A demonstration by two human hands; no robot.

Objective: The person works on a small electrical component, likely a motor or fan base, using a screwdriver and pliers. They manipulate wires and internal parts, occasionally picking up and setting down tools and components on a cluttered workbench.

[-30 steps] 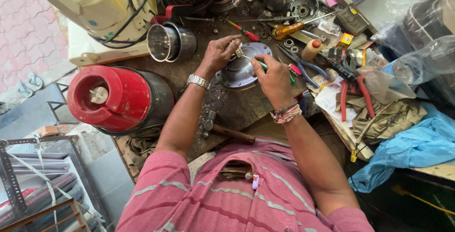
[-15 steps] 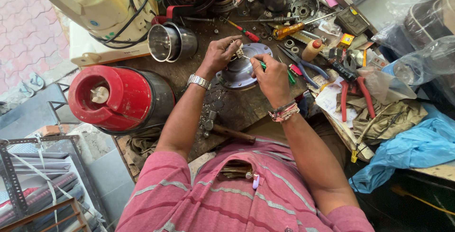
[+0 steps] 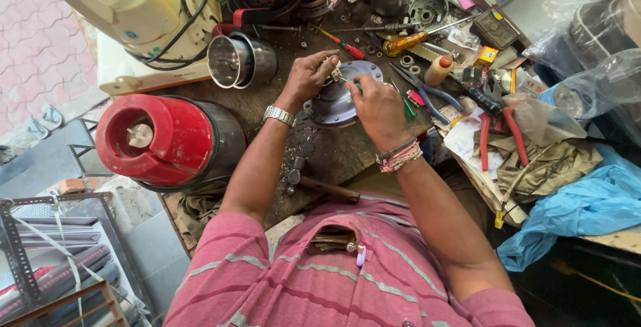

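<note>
A round grey metal plate (image 3: pixel 334 103) lies on the dark workbench (image 3: pixel 327 157) in front of me. My left hand (image 3: pixel 308 77), with a metal watch on its wrist, pinches a small metal part at the plate's upper edge. My right hand (image 3: pixel 378 105) is closed on a green-handled screwdriver (image 3: pixel 406 105) whose tip points at that part. Both hands rest over the plate and partly hide it.
A red mixer base (image 3: pixel 163 141) stands at the left, a steel jar (image 3: pixel 239 60) behind it and a cream appliance (image 3: pixel 137 13) further back. Pliers (image 3: pixel 427 90), red-handled cutters (image 3: pixel 497 130), screwdrivers and small parts crowd the right side. A blue plastic bag (image 3: pixel 581 210) hangs at the right edge.
Both hands have stayed on the round plate with only slight finger shifts. The screwdriver remains in my right hand.
</note>
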